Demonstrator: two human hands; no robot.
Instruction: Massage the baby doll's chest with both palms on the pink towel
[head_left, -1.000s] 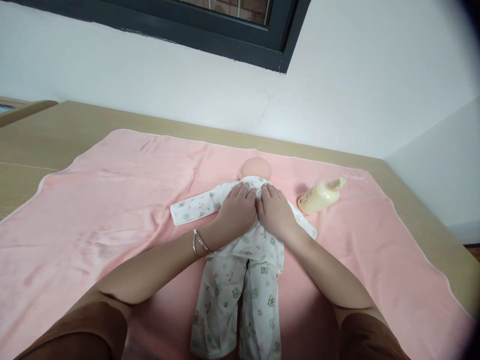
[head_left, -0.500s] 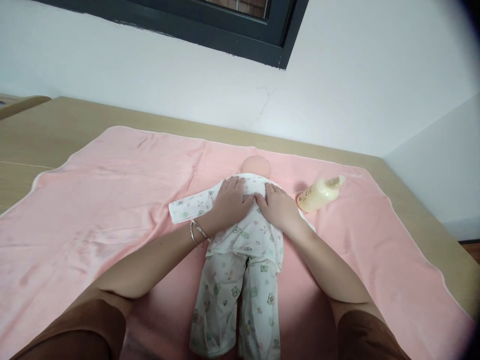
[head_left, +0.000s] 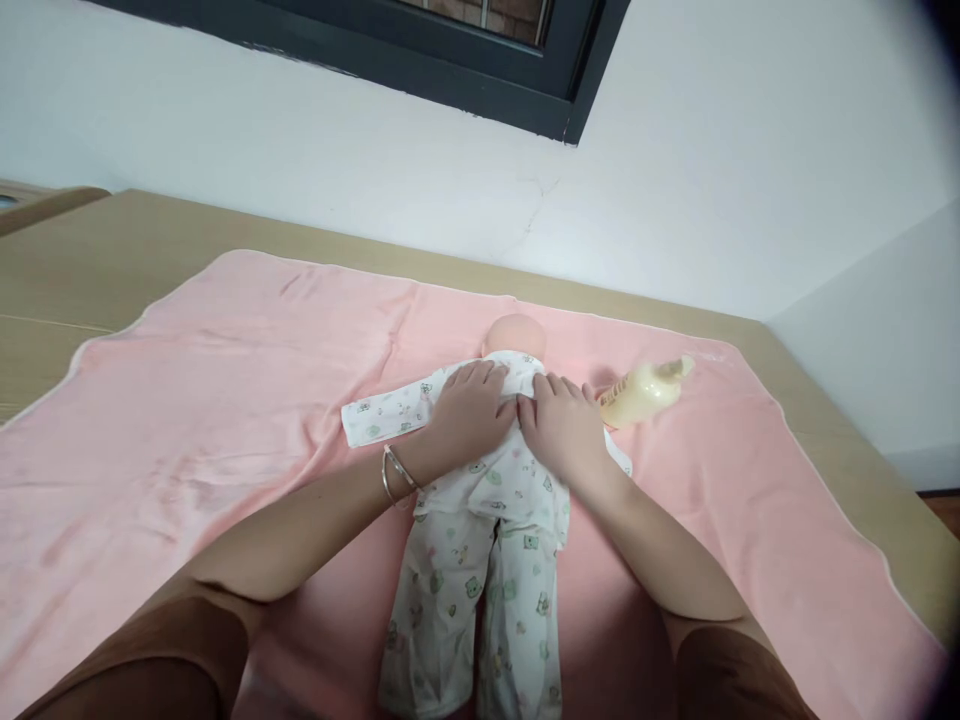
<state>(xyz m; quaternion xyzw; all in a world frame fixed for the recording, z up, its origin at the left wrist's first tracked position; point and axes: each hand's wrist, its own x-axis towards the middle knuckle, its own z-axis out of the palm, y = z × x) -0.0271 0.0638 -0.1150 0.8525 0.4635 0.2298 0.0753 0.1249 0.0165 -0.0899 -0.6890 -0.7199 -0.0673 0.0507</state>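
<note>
A baby doll (head_left: 513,336) in white printed pyjamas (head_left: 480,580) lies face down on a pink blanket (head_left: 225,400), head pointing away from me. My left hand (head_left: 466,412), with silver bangles on its wrist, lies flat on the doll's upper back, fingers stretched towards the collar. Beside it, my right hand (head_left: 564,428) also rests flat on the back, fingers spread. The two hands touch along the middle. The doll's left sleeve sticks out to the left.
A cream pump bottle (head_left: 643,392) lies on its side on the blanket, just right of my right hand. The blanket covers a wooden table (head_left: 112,250) set against a white wall under a dark window frame (head_left: 420,60).
Both hands slid slightly over the doll's upper back, apart and then together again near the collar. The doll and the bottle stayed where they were.
</note>
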